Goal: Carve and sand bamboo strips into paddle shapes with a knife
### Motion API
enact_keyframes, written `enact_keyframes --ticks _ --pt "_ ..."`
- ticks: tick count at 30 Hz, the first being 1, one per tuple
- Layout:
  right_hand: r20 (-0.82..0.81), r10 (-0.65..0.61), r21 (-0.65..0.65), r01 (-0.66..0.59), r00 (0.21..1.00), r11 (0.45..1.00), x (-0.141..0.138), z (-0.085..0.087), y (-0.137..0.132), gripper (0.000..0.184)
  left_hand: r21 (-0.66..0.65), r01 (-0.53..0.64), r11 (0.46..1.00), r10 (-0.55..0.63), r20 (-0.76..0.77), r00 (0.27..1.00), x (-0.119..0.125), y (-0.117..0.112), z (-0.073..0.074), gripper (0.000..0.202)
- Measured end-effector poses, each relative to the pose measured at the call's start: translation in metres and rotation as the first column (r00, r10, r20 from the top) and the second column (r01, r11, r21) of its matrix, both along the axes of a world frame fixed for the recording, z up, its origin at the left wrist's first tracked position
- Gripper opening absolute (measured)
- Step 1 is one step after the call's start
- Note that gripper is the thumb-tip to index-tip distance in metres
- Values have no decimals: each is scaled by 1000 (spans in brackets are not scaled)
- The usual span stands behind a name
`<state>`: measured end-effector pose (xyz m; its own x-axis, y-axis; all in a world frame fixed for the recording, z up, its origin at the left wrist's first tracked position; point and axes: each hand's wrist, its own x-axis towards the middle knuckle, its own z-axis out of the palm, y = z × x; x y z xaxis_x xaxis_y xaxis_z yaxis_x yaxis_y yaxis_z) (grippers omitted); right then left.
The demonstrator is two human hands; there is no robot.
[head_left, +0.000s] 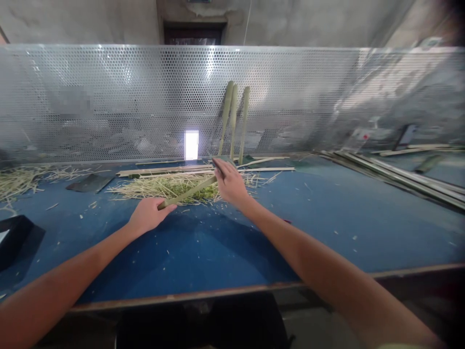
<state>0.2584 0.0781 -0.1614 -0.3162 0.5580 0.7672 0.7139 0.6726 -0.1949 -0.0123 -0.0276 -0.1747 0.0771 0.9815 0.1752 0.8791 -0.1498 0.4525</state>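
My left hand point(148, 214) is closed round the near end of a green bamboo strip point(189, 192), which slants up and to the right over the blue table point(203, 252). My right hand point(230, 183) meets the strip's far end, fingers wrapped on a dark tool I cannot make out. Under the strip lies a pile of pale and green shavings point(163, 188).
Three green bamboo strips point(233, 121) lean upright against the perforated metal screen point(109, 97). Cut pale strips point(167, 170) lie flat behind the shavings. More shavings point(18, 179) sit far left, a dark flat piece point(89, 182) beside them, long strips point(399, 177) at right.
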Motion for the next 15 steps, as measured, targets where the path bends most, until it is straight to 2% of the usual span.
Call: enact_keyframes --ticks 3,5,8,10,13,15 --pt "217 92 -9 -93 972 996 4 1 0 47 0 -1 1000 1 -6 1000 0 0 0 50" --pt "199 64 -25 -60 978 998 4 4 -1 46 -1 -1 1000 1 -9 1000 0 0 0 50" --pt "27 -60 -29 61 998 998 -1 5 -5 48 -2 3 1000 -3 -10 1000 1 0 0 51" --pt "76 -34 -9 35 997 999 -4 4 -8 47 -2 7 1000 -7 -11 1000 1 0 -1 52" --pt "277 103 -5 -106 955 994 -9 1 -9 45 2 4 1000 -4 -14 1000 1 1 -1 52" --pt "213 65 -1 -66 975 998 -11 0 -6 44 5 -2 1000 2 -18 1000 1 1 -2 52"
